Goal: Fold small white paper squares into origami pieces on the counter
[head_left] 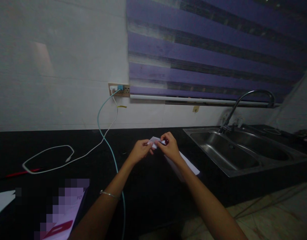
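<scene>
Both my hands meet above the black countertop (153, 186), pinching a small folded piece of white paper (155, 141) between them. My left hand (140, 150) grips its left end with closed fingers; a thin bracelet sits on that wrist. My right hand (170, 146) pinches the right end, fingers curled. A white sheet of paper (190, 165) lies on the counter just under and behind my right forearm.
A steel double sink (233, 153) with a curved tap (245, 100) is at the right. A white cable (53, 160) and a teal cable (110, 150) run from the wall socket (119, 89) over the counter. Papers (65, 213) lie at the lower left. A red pen (20, 173) is at the far left.
</scene>
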Demonstrator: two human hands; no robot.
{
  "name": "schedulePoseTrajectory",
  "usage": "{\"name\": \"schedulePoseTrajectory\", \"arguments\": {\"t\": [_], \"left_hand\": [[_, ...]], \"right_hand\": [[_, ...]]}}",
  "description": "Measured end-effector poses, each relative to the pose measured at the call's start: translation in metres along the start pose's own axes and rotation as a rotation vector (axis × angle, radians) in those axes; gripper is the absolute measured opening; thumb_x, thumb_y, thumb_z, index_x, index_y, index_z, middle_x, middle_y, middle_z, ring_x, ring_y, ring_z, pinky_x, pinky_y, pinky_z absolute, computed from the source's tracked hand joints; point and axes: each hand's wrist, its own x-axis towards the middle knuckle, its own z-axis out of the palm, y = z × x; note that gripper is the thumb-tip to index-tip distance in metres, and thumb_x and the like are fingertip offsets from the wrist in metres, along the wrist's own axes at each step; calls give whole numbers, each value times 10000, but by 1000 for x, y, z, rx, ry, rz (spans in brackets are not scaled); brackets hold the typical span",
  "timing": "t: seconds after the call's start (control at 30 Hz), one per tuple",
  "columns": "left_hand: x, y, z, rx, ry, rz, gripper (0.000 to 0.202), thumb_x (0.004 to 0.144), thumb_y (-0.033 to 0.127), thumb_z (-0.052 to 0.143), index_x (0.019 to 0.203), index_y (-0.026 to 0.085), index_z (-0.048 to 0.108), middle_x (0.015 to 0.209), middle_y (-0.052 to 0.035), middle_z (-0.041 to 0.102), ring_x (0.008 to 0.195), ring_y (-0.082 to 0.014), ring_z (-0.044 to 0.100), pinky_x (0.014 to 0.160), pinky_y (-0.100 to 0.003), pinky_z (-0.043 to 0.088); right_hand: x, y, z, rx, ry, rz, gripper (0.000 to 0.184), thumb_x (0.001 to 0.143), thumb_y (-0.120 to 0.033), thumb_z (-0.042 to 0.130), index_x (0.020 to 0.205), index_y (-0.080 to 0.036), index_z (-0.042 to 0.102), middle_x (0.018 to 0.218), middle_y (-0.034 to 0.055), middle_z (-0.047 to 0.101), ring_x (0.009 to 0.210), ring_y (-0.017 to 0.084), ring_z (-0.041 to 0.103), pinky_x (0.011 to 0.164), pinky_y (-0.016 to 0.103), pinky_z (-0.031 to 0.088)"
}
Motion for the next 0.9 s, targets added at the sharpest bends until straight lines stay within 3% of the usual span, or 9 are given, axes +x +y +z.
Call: {"name": "schedulePoseTrajectory", "arguments": {"t": [0.13,0.33,0.5,0.73,0.9], "left_hand": [[1,-3,4,-27,29,-29,415,852,485,534,873,98,684,628,-61,682,370,-74,502,356,-165,339],[3,-7,8,-193,-76,-35,420,817,447,618,1017,79,639,895,-157,720,600,-172,684,381,-176,408],[3,-8,11,-230,-103,-46,419,817,443,624,994,65,648,913,-181,721,631,-199,701,400,-188,416],[2,-6,11,-257,-63,-36,409,819,457,619,934,69,676,914,-177,722,666,-201,707,431,-186,426],[0,-5,12,-376,-49,-78,410,801,441,650,977,71,674,961,-184,713,725,-215,713,469,-185,448]], "right_hand": [[-2,0,-1,-80,9,-50,155,754,-264,660,724,-185,531,737,1,511,675,142,491,603,252,387],[-4,1,2,-76,5,-6,110,772,-260,636,790,-192,551,735,12,576,664,156,541,599,262,422],[-4,-2,2,-64,5,-32,132,780,-229,616,901,-181,591,800,35,604,687,159,556,627,273,452],[-3,6,3,-51,-63,-36,119,762,-200,637,877,-170,650,806,42,619,702,163,566,641,280,467],[-6,-1,3,16,23,-65,81,805,-216,613,821,-186,687,815,53,624,749,177,590,656,287,480]]}}
